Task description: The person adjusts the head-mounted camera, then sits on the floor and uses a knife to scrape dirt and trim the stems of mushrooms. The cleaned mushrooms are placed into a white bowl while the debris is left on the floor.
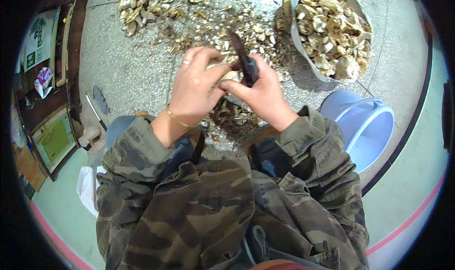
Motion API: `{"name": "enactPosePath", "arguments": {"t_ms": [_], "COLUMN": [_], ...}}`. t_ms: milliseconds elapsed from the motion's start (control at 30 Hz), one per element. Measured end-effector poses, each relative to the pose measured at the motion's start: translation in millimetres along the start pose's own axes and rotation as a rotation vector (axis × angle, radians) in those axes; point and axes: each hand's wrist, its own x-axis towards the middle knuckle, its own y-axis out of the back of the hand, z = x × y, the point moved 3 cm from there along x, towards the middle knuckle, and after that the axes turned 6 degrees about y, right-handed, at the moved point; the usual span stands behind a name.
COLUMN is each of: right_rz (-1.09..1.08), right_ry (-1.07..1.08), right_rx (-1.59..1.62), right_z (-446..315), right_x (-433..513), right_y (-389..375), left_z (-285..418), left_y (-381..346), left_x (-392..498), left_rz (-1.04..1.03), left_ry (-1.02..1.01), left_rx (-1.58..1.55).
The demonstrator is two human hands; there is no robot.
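In the head view my left hand [199, 81] is closed around a pale mushroom [231, 75], which my fingers partly hide. My right hand [263, 88] grips a knife by its dark handle [251, 71]; its dark blade [237, 42] points up and away from me. The right thumb touches the mushroom. Beneath and beyond both hands lie scattered pale mushroom pieces and brown debris [245, 32] on the speckled floor. Where the knife's edge meets the mushroom cannot be made out.
A white sack [295, 46] full of mushrooms stands at the upper right, a blue plastic bucket [355, 120] nearer me. More mushrooms [142, 3] lie in a pile at the upper left. A dark wooden shelf unit [73, 53] stands at left, near a thin metal tool [95, 111] on the floor.
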Motion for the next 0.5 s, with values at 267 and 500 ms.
{"name": "enactPosePath", "arguments": {"t_ms": [267,500], "right_rz": [-0.021,0.772], "right_ry": [0.16,0.278], "right_rx": [-0.33,-0.115], "right_z": [4.9,-14.3], "right_x": [32.1,20.4], "right_y": [42.3,231.3], "left_z": [4.5,13.7], "left_y": [0.4,12.6], "left_x": [7.1,-7.1], "left_rz": [-0.019,-0.039], "left_ry": [0.169,0.262], "left_rx": [0.09,0.055]}}
